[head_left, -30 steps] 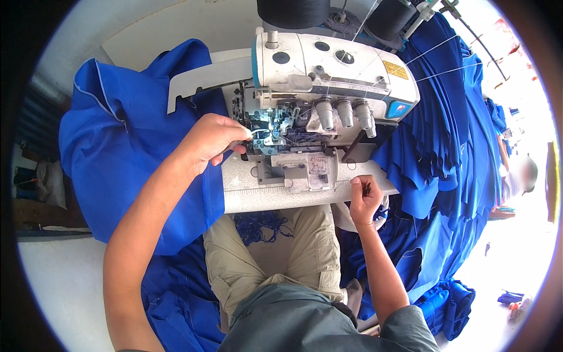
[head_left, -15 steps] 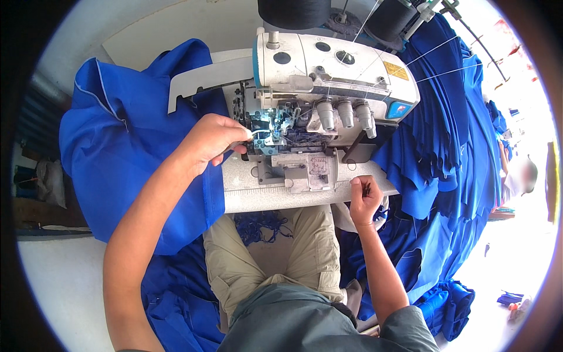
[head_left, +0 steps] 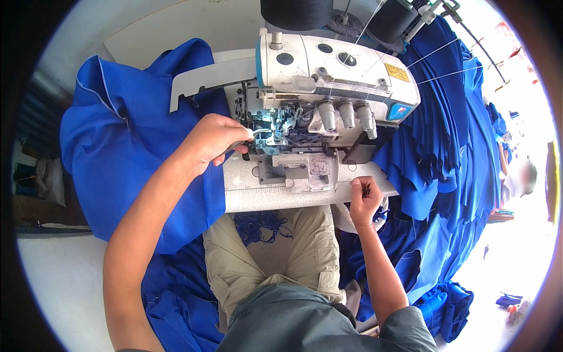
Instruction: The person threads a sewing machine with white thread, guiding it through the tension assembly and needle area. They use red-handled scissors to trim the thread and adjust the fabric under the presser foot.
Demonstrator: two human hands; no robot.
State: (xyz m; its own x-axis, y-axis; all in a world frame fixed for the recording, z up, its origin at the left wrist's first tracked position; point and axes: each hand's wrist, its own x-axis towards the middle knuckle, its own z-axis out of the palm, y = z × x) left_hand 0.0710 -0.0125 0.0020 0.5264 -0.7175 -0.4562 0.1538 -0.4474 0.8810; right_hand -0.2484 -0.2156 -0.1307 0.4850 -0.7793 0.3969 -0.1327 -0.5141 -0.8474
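- 2 hands keep nearly the same places as 0.5 s ago; the view alone has shifted slightly, so the handwork appears to remain at the needle area point(head_left: 271, 138).
- Left hand point(head_left: 212, 141): thumb and forefinger drawn close together beside the needle area; I cannot tell whether they grip anything.
- Right hand point(head_left: 365, 202): fingers curled closed around a dark slim object point(head_left: 367, 189), above the table's point(head_left: 249, 200) front edge.
- Sewing machine point(head_left: 352, 66): straight ahead on the table, its front cover point(head_left: 316, 169) lowered; threads and metal parts show in the open housing.
- White bag point(head_left: 50, 182): far left; its contents cannot be made out.
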